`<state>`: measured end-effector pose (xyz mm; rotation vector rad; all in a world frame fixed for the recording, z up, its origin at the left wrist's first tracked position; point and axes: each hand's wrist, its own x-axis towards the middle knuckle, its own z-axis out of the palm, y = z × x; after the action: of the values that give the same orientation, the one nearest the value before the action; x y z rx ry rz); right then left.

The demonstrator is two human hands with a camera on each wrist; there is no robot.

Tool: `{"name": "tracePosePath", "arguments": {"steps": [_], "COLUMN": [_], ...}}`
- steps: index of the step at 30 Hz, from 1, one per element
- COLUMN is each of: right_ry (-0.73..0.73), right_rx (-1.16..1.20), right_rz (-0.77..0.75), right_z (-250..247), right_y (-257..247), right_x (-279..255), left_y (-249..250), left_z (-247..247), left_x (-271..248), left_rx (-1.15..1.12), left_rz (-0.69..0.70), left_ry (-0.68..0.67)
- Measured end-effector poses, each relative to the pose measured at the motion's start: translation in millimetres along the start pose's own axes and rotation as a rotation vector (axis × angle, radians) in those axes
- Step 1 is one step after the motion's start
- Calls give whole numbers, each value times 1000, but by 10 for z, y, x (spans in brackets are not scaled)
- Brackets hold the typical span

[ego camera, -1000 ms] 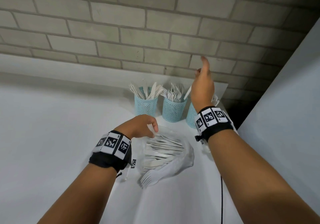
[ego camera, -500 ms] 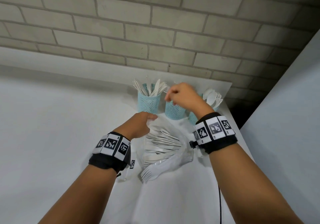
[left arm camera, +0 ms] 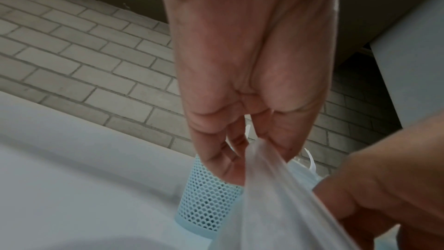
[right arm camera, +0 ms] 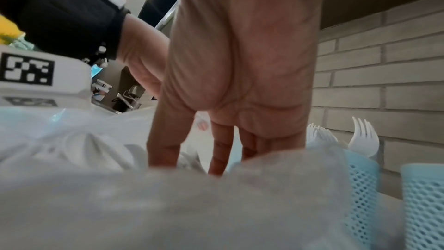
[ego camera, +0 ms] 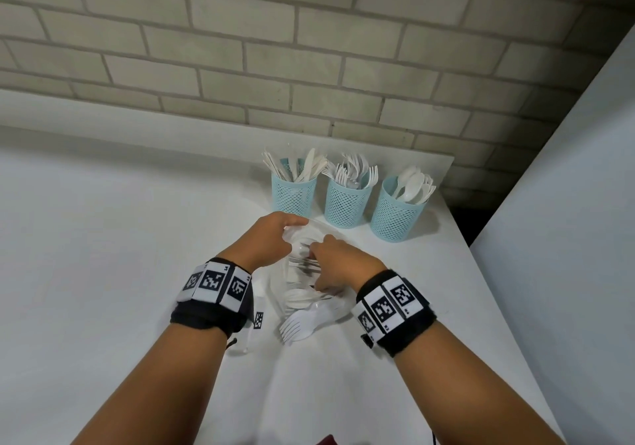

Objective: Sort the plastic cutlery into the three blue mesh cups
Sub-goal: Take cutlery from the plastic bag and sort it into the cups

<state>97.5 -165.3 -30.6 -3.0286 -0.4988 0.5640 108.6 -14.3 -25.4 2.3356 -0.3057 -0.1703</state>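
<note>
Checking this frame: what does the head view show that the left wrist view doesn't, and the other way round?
Only the head view shows all three cups with their sorted contents: knives, forks and spoons. It also shows the forks still in the bag and both wristbands. Only the left wrist view shows the left hand from below, its fingertips pinching the bag's edge. Both show the bag, the left cup, the right hand at the bag and the brick wall.
</note>
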Motion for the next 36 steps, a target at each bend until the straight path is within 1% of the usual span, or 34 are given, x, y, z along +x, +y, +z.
{"name": "tracePosePath", "arguments": {"steps": [5, 7, 11, 15, 19, 23, 25, 29, 33, 36], "right_ry": [66, 79, 185, 249, 210, 232, 242, 229, 222, 232], "right_rx": [37, -6, -132, -191, -170, -212, -202, -147, -12, 67], "right_rz": [7, -2, -60, -84, -28, -94, -108, -82, -89, -64], "right_z": [54, 72, 101, 141, 153, 118, 80, 2, -43, -93], "right_y": [18, 13, -38, -103, -127, -65, -29, 37, 114, 184], "right_x": [3, -5, -31, -47, -23, -40, -53, -95, -99, -85], "left_y": [-3, -13, -12, -3, 28, 47, 39, 6, -6, -2], "left_z": [2, 3, 4, 17, 41, 27, -3, -30, -13, -8], "left_x": [-17, -23, -38, -31, -26, -28, -27, -25, -23, -11], "left_rx": [-6, -11, -39, -62, -69, -73, -71, -69, -86, -95], "left_rz": [19, 16, 15, 18, 33, 43, 37, 12, 1, -1], "left_ry": [6, 11, 32, 35, 30, 46, 63, 82, 83, 84]}}
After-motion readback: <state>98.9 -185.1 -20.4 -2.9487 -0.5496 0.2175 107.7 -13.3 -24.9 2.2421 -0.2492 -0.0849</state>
